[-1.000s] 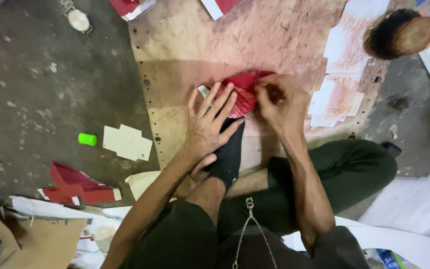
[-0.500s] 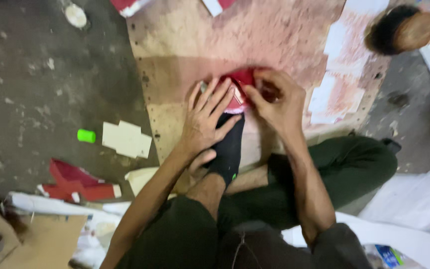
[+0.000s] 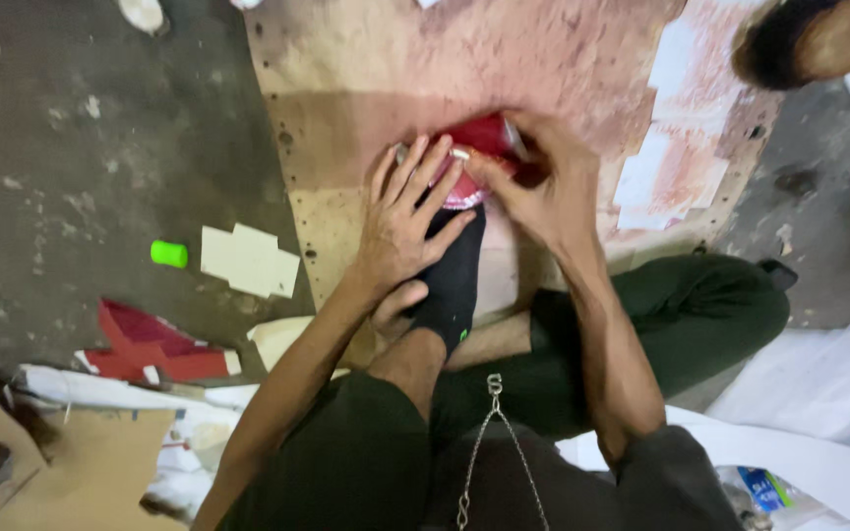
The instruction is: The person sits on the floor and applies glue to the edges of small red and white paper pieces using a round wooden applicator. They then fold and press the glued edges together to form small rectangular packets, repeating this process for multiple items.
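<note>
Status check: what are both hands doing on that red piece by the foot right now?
Left hand flat, pressing red piece onto the brown board. Right hand pinching its right edge. Black-socked foot braced under the piece. Nothing in the way.

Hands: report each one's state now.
Left hand: open, fingers spread flat, pressing the red piece.
Right hand: fingers curled, pinching the red piece.

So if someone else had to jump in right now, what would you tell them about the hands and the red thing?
Left hand: flat, fingers spread, pressing the red piece onto the brown board.
Right hand: fingertips pinching the red piece's upper right edge.
A foot in a black sock rests just below the piece.
Done: piece is pinned in place. Left: hard to tell, as the hands hide most of it.
Nearby on the floor: cream card cutouts, green cap.
</note>
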